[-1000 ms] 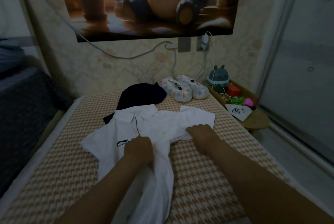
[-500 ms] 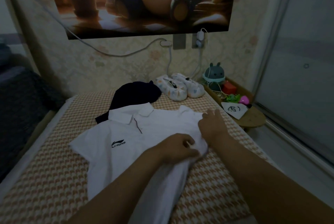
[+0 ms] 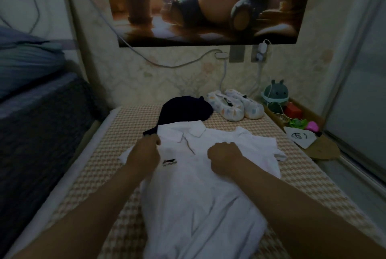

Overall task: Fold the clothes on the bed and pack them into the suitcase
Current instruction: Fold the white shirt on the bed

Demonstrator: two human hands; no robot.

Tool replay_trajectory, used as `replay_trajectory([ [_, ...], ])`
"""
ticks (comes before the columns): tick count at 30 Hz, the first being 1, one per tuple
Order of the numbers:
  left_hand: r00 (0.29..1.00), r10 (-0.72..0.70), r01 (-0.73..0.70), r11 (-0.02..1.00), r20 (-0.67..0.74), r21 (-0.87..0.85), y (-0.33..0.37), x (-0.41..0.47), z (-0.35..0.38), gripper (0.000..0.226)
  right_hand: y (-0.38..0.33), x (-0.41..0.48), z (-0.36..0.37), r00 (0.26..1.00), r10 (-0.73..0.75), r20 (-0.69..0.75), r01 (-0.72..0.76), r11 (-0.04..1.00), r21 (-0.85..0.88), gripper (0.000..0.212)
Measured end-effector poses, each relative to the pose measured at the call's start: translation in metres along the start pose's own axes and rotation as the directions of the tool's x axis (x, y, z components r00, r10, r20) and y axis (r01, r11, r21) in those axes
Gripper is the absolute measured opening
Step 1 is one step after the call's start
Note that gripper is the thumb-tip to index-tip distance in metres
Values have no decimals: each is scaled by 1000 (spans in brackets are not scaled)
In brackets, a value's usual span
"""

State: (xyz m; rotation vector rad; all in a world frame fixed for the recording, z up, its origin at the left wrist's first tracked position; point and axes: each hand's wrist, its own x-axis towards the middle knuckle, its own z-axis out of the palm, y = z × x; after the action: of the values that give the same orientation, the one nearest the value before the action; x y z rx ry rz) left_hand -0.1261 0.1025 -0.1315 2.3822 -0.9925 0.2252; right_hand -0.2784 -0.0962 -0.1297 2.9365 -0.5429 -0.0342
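A white polo shirt (image 3: 194, 192) with a small black chest logo lies face up on the checked bed (image 3: 104, 167), collar towards the wall. My left hand (image 3: 145, 152) grips the shirt at its left shoulder, beside the collar. My right hand (image 3: 224, 155) rests on the chest with its fingers curled into the fabric. The shirt's right sleeve is spread out beyond my right hand. A dark garment (image 3: 186, 110) lies partly under the collar. No suitcase is in view.
A pair of pale patterned shoes (image 3: 236, 106) sits at the head of the bed. A low wooden shelf (image 3: 321, 150) on the right holds a round green toy (image 3: 275, 93), small toys and a white card. A dark blanket (image 3: 39, 133) lies to the left.
My left hand moved from the shirt's right side across to its left shoulder. My right hand came back from the right sleeve to the chest. The right sleeve now lies spread flat.
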Motion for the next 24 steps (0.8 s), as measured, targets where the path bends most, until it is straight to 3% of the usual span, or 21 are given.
replay_trajectory([
  [2, 988, -155, 155, 988, -27, 9, -30, -5, -13, 22, -30, 14, -5, 997, -53, -61, 62, 986, 158, 34],
  [4, 948, -315, 311, 947, 40, 77, -54, -12, -17, 28, -64, 28, -7, 990, -108, -92, 132, 937, 324, 33],
  [7, 825, -531, 506, 847, 195, 165, -82, -18, -9, 75, -112, 42, -2, 979, -151, -139, 199, 861, 469, 31],
  [8, 803, -553, 531, 833, 222, 154, -88, -17, -5, 77, -125, 45, 2, 981, -141, -131, 189, 838, 512, 37],
  [11, 874, -457, 479, 867, 168, -135, -94, -7, -5, 25, -147, 51, 14, 991, -115, -62, 129, 807, 576, 60],
  [14, 908, -418, 382, 789, 35, -482, -88, 7, -19, 24, -144, 55, 20, 991, -98, -94, 134, 816, 562, 48],
  [16, 901, -432, 327, 744, -46, -583, -81, 16, -35, 31, -138, 58, 19, 987, -39, -156, 127, 785, 606, 35],
  [18, 911, -386, 270, 824, -146, -498, -78, 22, -48, 26, -133, 60, 21, 986, -16, -164, 115, 781, 614, 36],
  [20, 914, -289, 242, 952, -286, -187, -77, 24, -64, 22, -131, 62, 27, 989, -52, -140, 123, 813, 570, 41],
  [21, 911, -264, 260, 964, -316, -56, -78, 25, -71, 22, -132, 62, 30, 988, -70, -140, 135, 835, 533, 42],
  [23, 907, -347, 358, 934, -239, 4, -79, 27, -78, 32, -134, 61, 36, 983, -88, -160, 150, 888, 435, 42],
  [24, 895, -429, 427, 903, -122, -38, -82, 29, -78, 45, -135, 61, 37, 981, -94, -169, 153, 913, 379, 41],
])
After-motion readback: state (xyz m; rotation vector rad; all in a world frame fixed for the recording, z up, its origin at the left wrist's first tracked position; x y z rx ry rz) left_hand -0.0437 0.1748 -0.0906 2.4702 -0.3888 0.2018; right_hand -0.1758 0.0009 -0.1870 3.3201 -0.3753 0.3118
